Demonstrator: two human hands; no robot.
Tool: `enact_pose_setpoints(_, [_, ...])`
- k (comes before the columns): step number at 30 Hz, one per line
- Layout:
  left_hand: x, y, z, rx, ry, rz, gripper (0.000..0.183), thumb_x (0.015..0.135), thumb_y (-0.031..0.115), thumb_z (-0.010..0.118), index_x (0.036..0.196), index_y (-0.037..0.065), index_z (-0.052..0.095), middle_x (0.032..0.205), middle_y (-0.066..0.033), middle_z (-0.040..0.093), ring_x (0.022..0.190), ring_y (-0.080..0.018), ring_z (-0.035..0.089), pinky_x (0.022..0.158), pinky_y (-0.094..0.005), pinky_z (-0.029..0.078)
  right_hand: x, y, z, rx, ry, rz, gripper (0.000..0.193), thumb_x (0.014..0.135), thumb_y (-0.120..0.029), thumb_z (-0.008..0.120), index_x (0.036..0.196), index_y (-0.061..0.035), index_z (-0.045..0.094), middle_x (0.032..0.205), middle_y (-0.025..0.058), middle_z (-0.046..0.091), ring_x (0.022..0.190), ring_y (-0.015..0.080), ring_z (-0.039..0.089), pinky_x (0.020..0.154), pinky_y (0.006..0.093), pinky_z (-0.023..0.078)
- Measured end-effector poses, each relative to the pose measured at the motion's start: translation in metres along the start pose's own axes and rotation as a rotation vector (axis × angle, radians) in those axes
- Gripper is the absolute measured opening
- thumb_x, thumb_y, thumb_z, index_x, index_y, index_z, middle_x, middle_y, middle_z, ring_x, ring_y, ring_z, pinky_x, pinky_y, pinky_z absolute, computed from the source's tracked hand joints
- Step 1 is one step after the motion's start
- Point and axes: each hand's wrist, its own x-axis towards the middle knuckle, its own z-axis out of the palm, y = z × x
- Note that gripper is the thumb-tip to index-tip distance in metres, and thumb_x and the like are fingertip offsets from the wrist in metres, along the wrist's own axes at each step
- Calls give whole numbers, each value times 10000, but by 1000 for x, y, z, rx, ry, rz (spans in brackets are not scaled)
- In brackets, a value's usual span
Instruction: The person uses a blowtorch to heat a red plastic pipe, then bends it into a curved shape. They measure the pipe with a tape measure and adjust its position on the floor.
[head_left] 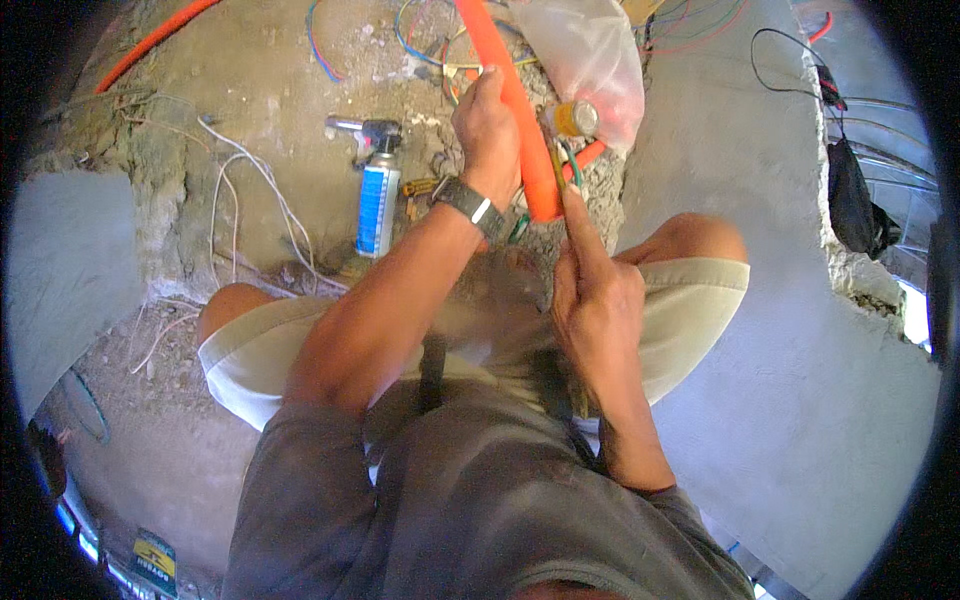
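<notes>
My left hand (487, 135), with a dark watch on its wrist, is wrapped around an orange plastic conduit pipe (528, 150). The pipe slants down toward me, its near end above the rubble between my knees. My right hand (598, 290) is beside that end, its index finger stretched along the pipe's edge and the other fingers curled in; whether they hold anything is hidden. Just past the fingertip are a short green wire (574, 162) and a yellowish strip. A blue gas canister with a torch head (377, 210) stands left of my left forearm.
A yellow-and-silver can (575, 120) and a clear plastic bag (590, 60) lie beyond the pipe. Loose white cables (265, 170) trail across the dirt at left. A grey concrete slab (740, 380) is at right, with a black bag (850, 200) hanging beyond its broken edge.
</notes>
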Motion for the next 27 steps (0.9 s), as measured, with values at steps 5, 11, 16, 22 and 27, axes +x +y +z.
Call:
enact_pose_setpoints(5, [-3,4,7,-96,-12,-81,295,1028,356,584,984,70,638,808,-51,621,688,-183,617,622,-337,510,3,2,3,19,10,21,625,896,-72,659,1505,-96,519,631,217,608,554,396,633,567,515,510])
enact_pose_setpoints(11, [-9,4,11,8,57,-56,292,1026,350,587,994,64,635,782,-60,620,641,-184,609,578,-338,508,17,9,6,25,26,-17,603,909,-63,650,1499,-90,531,627,219,605,536,393,624,550,501,500])
enact_pose_setpoints(16, [-6,5,4,-24,-14,-25,312,1028,371,577,987,67,631,788,-62,623,659,-179,611,584,-328,503,-4,1,-1,107,11,41,588,918,-53,635,1496,-83,532,636,232,604,533,395,623,546,497,498])
enact_pose_setpoints(22, [6,9,5,-5,-53,-60,315,1035,381,574,983,75,626,805,-59,626,668,-172,608,584,-318,497,19,5,6,72,34,-22,585,926,-54,630,1501,-81,524,635,248,595,520,397,612,549,499,498])
enact_pose_setpoints(27, [-3,8,2,-36,-30,-19,296,1037,366,582,1046,77,646,840,-40,628,688,-167,609,599,-308,498,-5,-3,-7,115,-19,65,571,925,-61,626,1488,-76,531,641,251,599,536,408,612,562,512,494])
